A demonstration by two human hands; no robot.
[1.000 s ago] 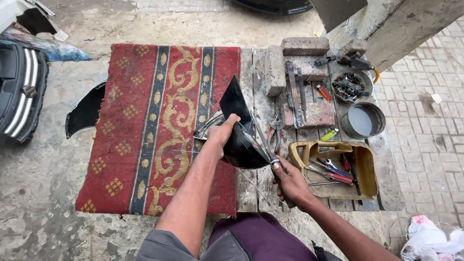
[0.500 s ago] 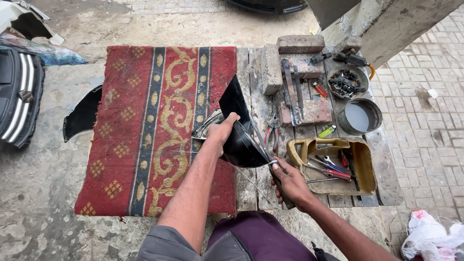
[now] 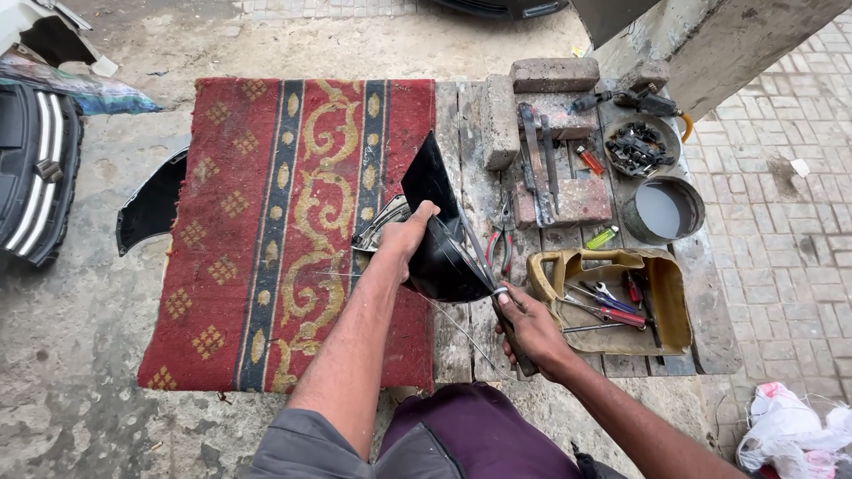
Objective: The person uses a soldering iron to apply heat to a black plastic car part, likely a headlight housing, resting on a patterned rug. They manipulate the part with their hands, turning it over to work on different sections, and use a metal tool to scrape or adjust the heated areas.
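My left hand (image 3: 406, 236) grips a curved black plastic part (image 3: 441, 231) and holds it upright at the right edge of a red patterned rug (image 3: 275, 222). My right hand (image 3: 529, 326) is closed on the handle of a thin metal tool (image 3: 484, 266), whose shaft lies against the black part's right side. A thin wire (image 3: 461, 333) trails down from the part toward me.
A wooden board (image 3: 470, 142) to the right carries bricks (image 3: 555, 75), pliers (image 3: 502, 238), a round tin of grey liquid (image 3: 662, 210), a bowl of dark screws (image 3: 637, 147) and a tan tray of screwdrivers (image 3: 612, 302). Black car trim (image 3: 35, 168) lies at left.
Both hands and the black part hold nearly the same place; the camera view has shifted slightly.
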